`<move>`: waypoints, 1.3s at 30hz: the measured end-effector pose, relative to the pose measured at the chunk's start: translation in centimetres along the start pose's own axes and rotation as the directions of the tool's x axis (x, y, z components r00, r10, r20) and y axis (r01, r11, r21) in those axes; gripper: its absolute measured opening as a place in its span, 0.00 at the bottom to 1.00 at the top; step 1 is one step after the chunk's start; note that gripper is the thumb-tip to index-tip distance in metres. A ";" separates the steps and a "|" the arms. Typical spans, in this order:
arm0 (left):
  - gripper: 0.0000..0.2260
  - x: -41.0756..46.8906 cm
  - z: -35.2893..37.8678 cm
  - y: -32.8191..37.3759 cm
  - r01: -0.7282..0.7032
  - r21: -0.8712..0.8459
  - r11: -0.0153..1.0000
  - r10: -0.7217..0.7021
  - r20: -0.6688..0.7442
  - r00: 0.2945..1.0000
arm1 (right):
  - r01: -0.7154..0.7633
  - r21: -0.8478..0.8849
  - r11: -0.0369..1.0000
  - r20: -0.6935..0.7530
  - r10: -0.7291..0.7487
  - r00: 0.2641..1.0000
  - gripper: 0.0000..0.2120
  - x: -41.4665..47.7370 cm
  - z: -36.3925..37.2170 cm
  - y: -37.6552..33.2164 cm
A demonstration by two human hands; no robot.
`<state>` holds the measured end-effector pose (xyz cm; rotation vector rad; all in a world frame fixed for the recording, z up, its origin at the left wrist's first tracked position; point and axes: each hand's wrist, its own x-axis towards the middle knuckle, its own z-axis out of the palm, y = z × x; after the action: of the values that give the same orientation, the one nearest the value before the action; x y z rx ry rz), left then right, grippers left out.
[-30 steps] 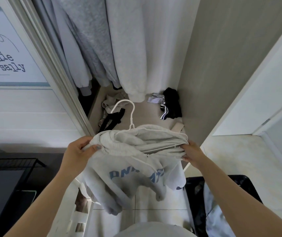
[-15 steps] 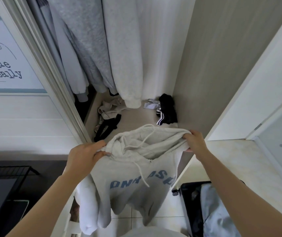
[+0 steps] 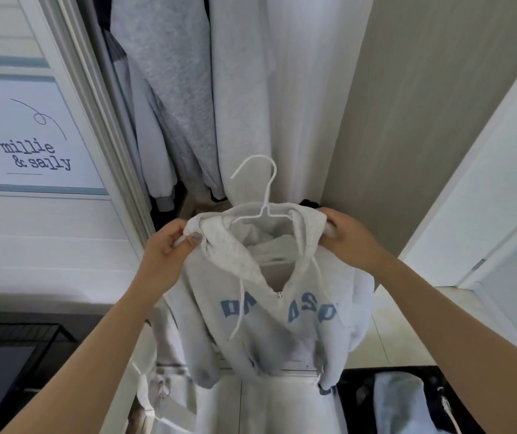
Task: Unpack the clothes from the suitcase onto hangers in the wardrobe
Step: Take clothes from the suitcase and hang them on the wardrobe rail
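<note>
Hoodie: a pale grey hoodie [image 3: 260,333] with blue lettering across the chest hangs in front of the open wardrobe [image 3: 407,126], held up at both shoulders.
Hanger: a white wire hanger [image 3: 265,195] sits inside the neck opening, its hook standing up above the hood.
Left hand: the left hand [image 3: 164,255] pinches the hoodie's left shoulder, thumb on top of the fabric.
Right hand: the right hand [image 3: 349,238] grips the other shoulder, fingers curled round the cloth.
Wardrobe contents: grey and white garments [image 3: 188,98] hang inside, behind the hook.
Suitcase: a dark suitcase [image 3: 360,399] lies open at lower right with light blue clothing [image 3: 398,402] in it.
</note>
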<state>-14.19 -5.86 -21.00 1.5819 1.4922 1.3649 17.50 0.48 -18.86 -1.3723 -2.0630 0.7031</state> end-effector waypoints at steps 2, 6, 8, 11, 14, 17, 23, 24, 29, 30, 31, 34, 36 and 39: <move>0.03 0.8 -0.1 0.8 -0.061 0.054 0.997 0.058 0.052 0.997 | -0.010 0.079 0.997 -0.154 0.022 0.988 0.06 0.3 -0.2 0.1; 0.16 2.5 -1.2 0.7 -0.120 0.285 0.951 0.067 0.190 0.980 | -0.021 0.283 0.959 -0.329 0.118 0.937 0.15 -0.2 -0.7 0.3; 0.20 3.3 -2.2 0.4 -0.112 0.402 0.909 0.046 0.171 0.984 | -0.003 0.352 0.936 -0.377 0.145 0.915 0.17 -0.7 -1.1 0.6; 0.22 4.3 -3.6 0.0 -0.166 0.439 0.883 0.109 0.152 0.982 | 0.015 0.380 0.925 -0.405 0.151 0.902 0.16 -1.4 -1.5 0.8; 0.23 4.8 -3.0 -0.2 -0.167 0.497 0.852 0.119 0.128 0.985 | 0.001 0.370 0.929 -0.430 0.170 0.887 0.17 -1.7 -1.7 1.1; 0.23 4.6 -0.9 2.2 -0.233 0.389 0.891 0.238 0.036 0.970 | -0.019 0.331 0.943 -0.447 0.175 0.877 0.17 -1.6 -1.8 1.2; 0.07 4.1 7.5 7.4 -0.524 0.398 0.753 0.386 0.379 0.841 | 0.047 0.280 0.959 -0.421 0.078 0.904 0.14 -2.0 -1.5 0.1; 0.05 4.5 8.2 7.2 -0.505 0.422 0.753 0.371 0.362 0.855 | 0.069 0.306 0.950 -0.419 0.069 0.905 0.13 -2.1 -1.7 0.1; 0.09 5.4 10.0 6.5 -0.506 0.310 0.805 0.447 0.243 0.861 | 0.112 0.164 0.980 -0.370 -0.044 0.928 0.13 -3.7 -4.3 1.8; 0.09 5.6 10.2 6.6 -0.513 0.292 0.807 0.465 0.221 0.857 | 0.115 0.123 0.986 -0.343 -0.067 0.937 0.16 -4.1 -4.7 1.9; 0.08 5.7 10.8 7.0 -0.523 0.281 0.805 0.480 0.210 0.852 | 0.114 0.088 0.990 -0.310 -0.081 0.947 0.19 -4.6 -5.5 2.2; 0.09 6.4 12.3 8.1 -0.556 0.237 0.797 0.508 0.236 0.829 | 0.102 0.052 0.993 -0.162 -0.093 0.982 0.17 -5.4 -8.0 1.9; 0.13 6.9 13.5 9.0 -0.578 0.207 0.789 0.524 0.265 0.809 | 0.054 0.009 0.998 0.004 -0.054 0.999 0.12 -5.3 -9.6 1.2; 0.14 8.1 15.6 11.0 -0.597 0.141 0.790 0.549 0.272 0.790 | 0.045 -0.066 0.997 0.138 -0.036 0.990 0.09 -4.8 -11.0 0.5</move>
<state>3.04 3.06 -13.74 2.3920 1.0864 1.2942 27.01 -2.49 -12.26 -1.3488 -2.2349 0.7327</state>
